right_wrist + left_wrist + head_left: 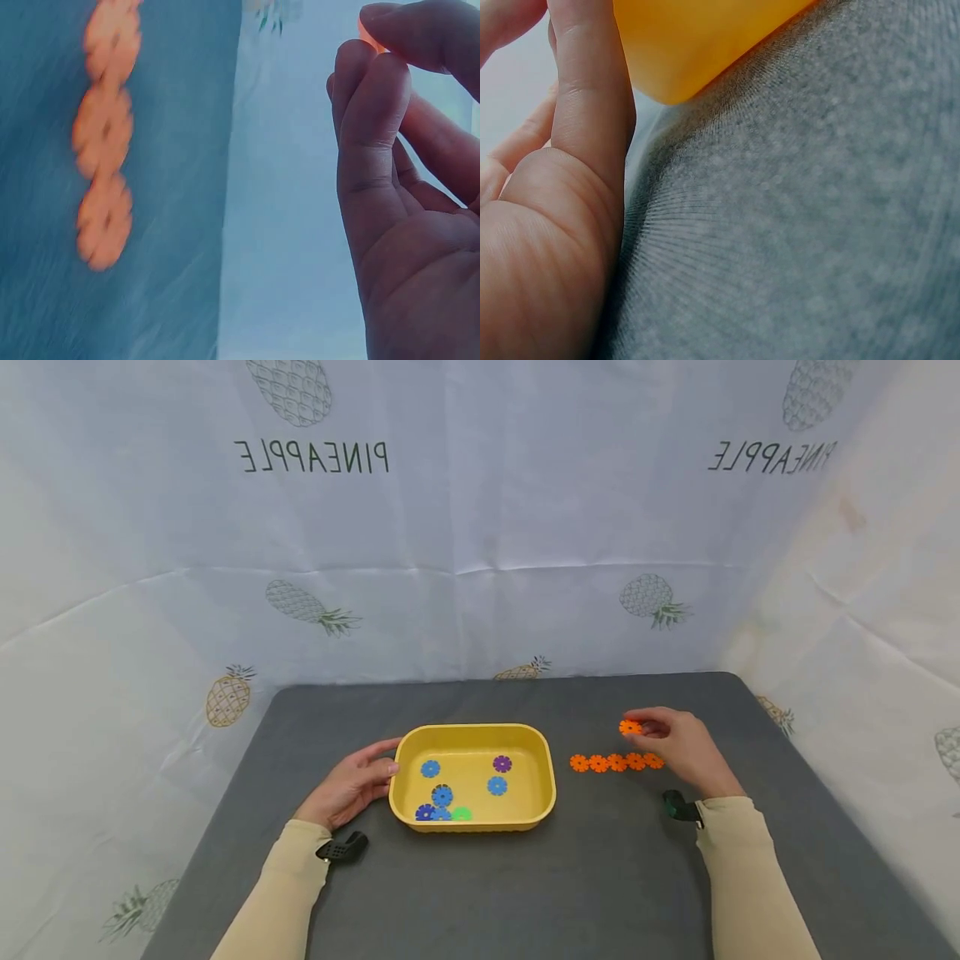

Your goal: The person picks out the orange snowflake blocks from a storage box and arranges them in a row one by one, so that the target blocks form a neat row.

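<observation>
My right hand (pixel 678 745) pinches an orange snowflake disc (pixel 630 727) between thumb and fingertips, above the table. In the right wrist view only a sliver of that disc (pixel 369 36) shows past the thumb. Just below the hand lies a row of several orange snowflake discs (pixel 597 763), joined edge to edge. My left hand (pixel 356 783) grips the left end of a yellow plastic tray (pixel 472 735), thumb at the rim and fingers along the outer wall. The tray's corner (pixel 679 67) shows beside the fingers in the left wrist view.
Inside the tray lie several loose discs: blue ones (pixel 497 786), a purple one (pixel 502 763) and a green one (pixel 462 814). A dark grey table (pixel 480 893) carries everything. White pineapple-print cloth (pixel 480 527) hangs behind and at both sides.
</observation>
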`<state>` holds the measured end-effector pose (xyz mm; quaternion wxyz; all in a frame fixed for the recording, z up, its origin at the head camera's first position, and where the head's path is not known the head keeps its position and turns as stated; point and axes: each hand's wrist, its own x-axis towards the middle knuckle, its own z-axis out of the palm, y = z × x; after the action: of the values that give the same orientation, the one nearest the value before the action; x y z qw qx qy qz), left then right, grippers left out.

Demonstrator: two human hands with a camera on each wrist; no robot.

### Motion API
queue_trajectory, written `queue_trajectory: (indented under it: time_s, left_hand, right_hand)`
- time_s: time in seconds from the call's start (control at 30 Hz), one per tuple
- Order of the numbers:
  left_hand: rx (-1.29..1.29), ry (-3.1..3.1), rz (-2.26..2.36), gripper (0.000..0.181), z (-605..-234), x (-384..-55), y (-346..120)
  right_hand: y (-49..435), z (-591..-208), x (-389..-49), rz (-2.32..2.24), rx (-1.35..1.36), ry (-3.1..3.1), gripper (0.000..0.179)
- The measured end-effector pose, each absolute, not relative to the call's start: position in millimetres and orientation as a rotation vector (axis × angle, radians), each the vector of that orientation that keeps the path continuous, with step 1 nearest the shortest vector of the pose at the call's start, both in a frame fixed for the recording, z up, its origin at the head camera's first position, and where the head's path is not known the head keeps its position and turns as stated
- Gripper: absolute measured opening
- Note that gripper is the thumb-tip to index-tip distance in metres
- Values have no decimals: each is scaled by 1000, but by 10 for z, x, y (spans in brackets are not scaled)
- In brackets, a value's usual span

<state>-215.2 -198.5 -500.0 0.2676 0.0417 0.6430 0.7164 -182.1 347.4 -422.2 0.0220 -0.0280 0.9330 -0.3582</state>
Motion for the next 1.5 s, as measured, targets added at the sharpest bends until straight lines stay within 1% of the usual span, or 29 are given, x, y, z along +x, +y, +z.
queue_trajectory:
  time_s: [0.27,0.7,1.03,1.5]
  left_hand:
    - [132,1733,1928,70,-5032,-2097,-2097]
    - [130,1702,1940,71,-4977,-2122,-2065]
    - [125,1712,1927,74,-4952,-2146,-2030]
    - [179,1684,1939,72,-5006,-2172,-2012]
  right_hand:
    - [3712,-4380,-1765,-1091,-9,2907,47]
    - [3980,-4502,-1767,-1007,75,2913,52]
    - [4115,-4618,-1756,-931,104,2902,50]
    - [4170,-4699,-1778,-833,111,2935,43]
